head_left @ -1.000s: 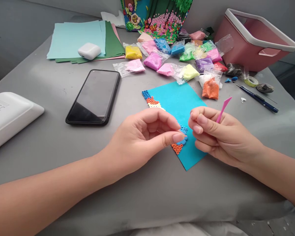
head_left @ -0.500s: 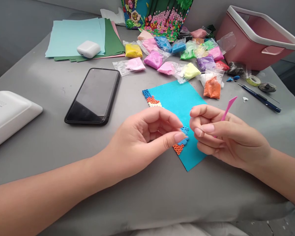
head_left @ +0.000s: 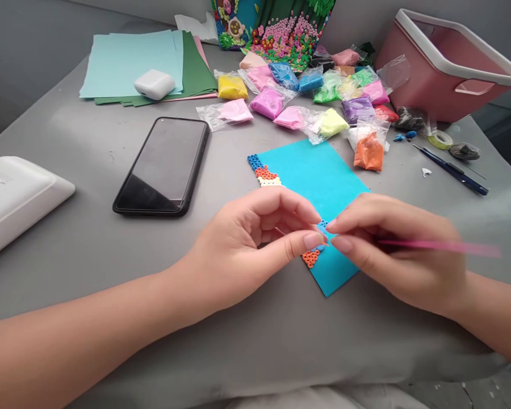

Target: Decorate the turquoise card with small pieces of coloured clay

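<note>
While both hands meet over the blue card (head_left: 313,173), the left hand (head_left: 242,250) has thumb & forefinger nearly pinched at a small blue clay bit (head_left: 321,246) on the card's near edge, beside orange dots (head_left: 310,259); can't tell if it actually grips it. Right hand (head_left: 402,255) has its fingers closed round a pink tool (head_left: 443,247), blurred, pointing right. Card lies flat mid-bench (head_left: 89,227). Phone (head_left: 164,166) sits to the left, clay bags (head_left: 306,99) & pink tub (head_left: 447,62) behind.
</note>
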`<state>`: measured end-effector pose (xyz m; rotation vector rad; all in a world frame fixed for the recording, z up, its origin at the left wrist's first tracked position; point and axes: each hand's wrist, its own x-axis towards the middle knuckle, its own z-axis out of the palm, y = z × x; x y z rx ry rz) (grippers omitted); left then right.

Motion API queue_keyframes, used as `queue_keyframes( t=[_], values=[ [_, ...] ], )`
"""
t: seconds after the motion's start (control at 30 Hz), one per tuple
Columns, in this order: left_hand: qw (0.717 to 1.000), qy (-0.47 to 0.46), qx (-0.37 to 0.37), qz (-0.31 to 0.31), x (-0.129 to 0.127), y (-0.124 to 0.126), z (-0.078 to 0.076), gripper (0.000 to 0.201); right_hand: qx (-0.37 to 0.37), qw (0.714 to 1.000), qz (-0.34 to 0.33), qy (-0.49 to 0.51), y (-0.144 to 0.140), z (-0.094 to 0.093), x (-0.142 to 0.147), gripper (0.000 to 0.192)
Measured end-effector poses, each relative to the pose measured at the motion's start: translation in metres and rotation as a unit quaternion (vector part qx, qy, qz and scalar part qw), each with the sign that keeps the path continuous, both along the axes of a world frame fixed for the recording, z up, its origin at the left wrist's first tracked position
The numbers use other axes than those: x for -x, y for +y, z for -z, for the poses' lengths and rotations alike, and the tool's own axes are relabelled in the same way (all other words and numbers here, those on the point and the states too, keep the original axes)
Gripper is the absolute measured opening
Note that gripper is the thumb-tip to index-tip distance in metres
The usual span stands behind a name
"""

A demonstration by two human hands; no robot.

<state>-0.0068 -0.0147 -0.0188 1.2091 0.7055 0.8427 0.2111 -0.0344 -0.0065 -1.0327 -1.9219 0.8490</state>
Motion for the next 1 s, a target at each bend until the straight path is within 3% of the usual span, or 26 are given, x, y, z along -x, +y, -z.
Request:
queue_keyframes(
  t=[0.07, 0.1, 0.2, 0.5, 0.7, 1.0],
  values=[
    [1.000, -0.007, 0.015, 0.011, 0.001, 0.000, 0.000, 0.016, -0.162, 0.981, -0.027, -0.102, -0.004, -0.002, -0.001, 0.019],
    [1.000, -0.010, 0.024, 0.014, 0.001, 0.001, -0.001, 0.019, -0.210, 0.968, -0.040, -0.134, -0.005, -0.002, -0.002, 0.021],
    [0.999, -0.018, 0.044, 0.021, 0.001, 0.001, -0.001, 0.025, -0.264, 0.948, -0.047, -0.170, -0.007, -0.003, -0.004, 0.019],
    [0.998, -0.010, 0.057, 0.019, 0.000, 0.000, -0.003, 0.026, -0.259, 0.952, -0.052, -0.156, -0.009, -0.001, -0.008, 0.024],
    [1.000, 0.008, 0.018, -0.023, -0.001, 0.000, -0.005, 0.005, -0.216, 0.974, 0.034, -0.066, 0.000, 0.003, -0.007, 0.014],
    [0.999, 0.027, 0.004, -0.028, -0.002, 0.002, -0.006, 0.006, -0.224, 0.968, -0.035, -0.110, 0.000, 0.002, -0.006, 0.023]
  ],
)
